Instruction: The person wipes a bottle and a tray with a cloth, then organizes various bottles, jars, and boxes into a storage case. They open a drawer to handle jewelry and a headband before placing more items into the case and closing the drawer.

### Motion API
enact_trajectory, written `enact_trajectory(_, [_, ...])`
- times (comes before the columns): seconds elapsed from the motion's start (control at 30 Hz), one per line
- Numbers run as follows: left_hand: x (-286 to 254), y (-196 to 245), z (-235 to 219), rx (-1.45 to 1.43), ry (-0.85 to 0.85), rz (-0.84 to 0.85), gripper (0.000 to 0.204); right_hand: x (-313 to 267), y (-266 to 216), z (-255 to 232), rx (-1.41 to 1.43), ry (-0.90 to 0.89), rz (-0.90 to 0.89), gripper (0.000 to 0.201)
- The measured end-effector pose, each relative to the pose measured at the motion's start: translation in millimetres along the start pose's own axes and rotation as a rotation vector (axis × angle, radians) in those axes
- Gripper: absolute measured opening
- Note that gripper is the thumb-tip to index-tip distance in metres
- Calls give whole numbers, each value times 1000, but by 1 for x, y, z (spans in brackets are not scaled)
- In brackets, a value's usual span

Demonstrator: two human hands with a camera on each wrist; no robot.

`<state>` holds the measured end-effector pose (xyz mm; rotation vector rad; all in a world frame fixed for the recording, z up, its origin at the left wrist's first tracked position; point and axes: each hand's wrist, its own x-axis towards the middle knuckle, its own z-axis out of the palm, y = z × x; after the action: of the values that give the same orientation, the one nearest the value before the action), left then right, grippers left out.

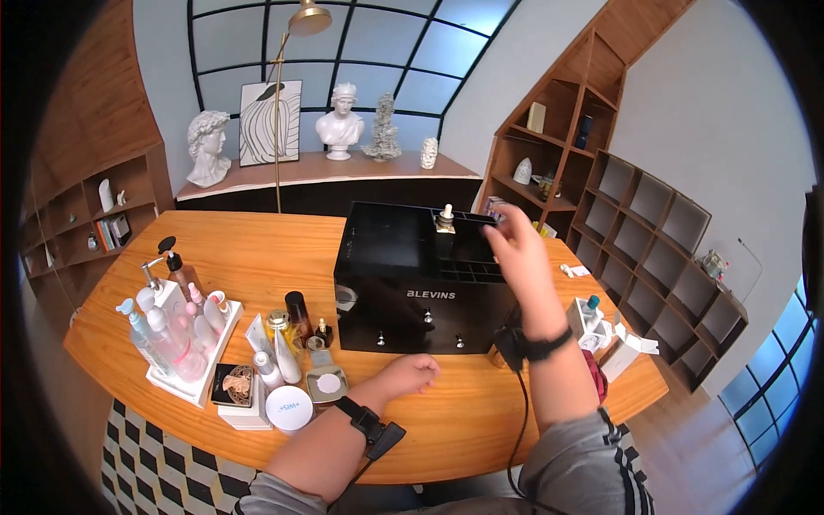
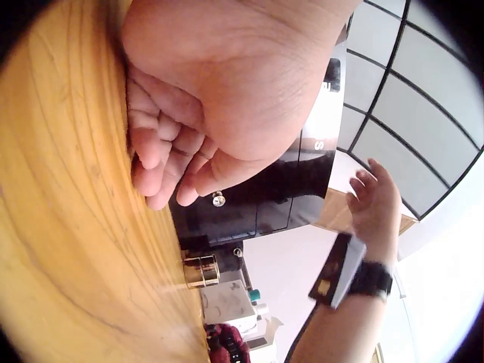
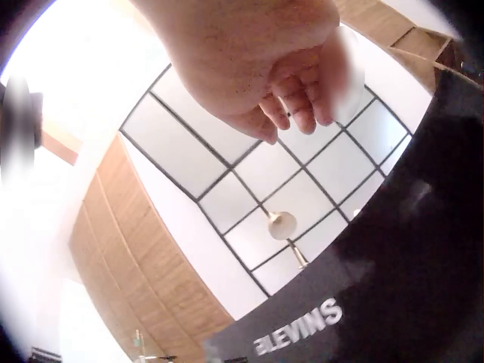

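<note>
A black organizer box [image 1: 378,296] lettered BLEVINS stands on the wooden table, with small knobs along its front. My right hand [image 1: 522,251] is raised over the box's right side, near the divided compartments [image 1: 470,271] on top. In the right wrist view its fingers [image 3: 302,113] bend loosely, with no held thing showing. A small dropper bottle [image 1: 445,218] stands upright in a top compartment, left of this hand. My left hand [image 1: 410,376] rests on the table before the box, its fingers [image 2: 151,181] loosely curled around nothing.
Left of the box stand several cosmetic bottles, a white round jar [image 1: 289,408] and a white tray [image 1: 225,339] of pump bottles. At right are a white box [image 1: 628,350], a teal-capped bottle [image 1: 592,305] and a dark red item [image 1: 596,374]. Cables hang from both wrist cameras.
</note>
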<state>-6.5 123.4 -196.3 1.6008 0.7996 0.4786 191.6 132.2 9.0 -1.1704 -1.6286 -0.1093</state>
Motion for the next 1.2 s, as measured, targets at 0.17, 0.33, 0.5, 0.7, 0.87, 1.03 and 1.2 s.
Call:
enact_trajectory(0.17, [0,3,1,27,7,-11,17,-90,9,-50,-84,-49,178,19])
enact_trajectory(0.33, [-1,2,0,-19,25,-46,18,-120,81,-69,-243,-345,416,26])
enact_trajectory(0.5, [-5,8,-2,-6,38,-71,18,-126,102,-65,-333,-435,456,29])
enact_trajectory(0.7, [-5,4,-3,-53,42,-72,16,-133,123,-57,-457,-576,470,38])
enact_trajectory(0.87, [-8,7,-4,-40,35,-65,16,-140,135,-48,-428,-675,507,47])
enact_trajectory(1.03, [-9,10,-3,-67,33,-69,15,-142,145,-44,-400,-669,524,48])
enact_trajectory(1.2, [-10,9,-3,-63,27,-57,15,-132,119,-55,-449,-799,590,33])
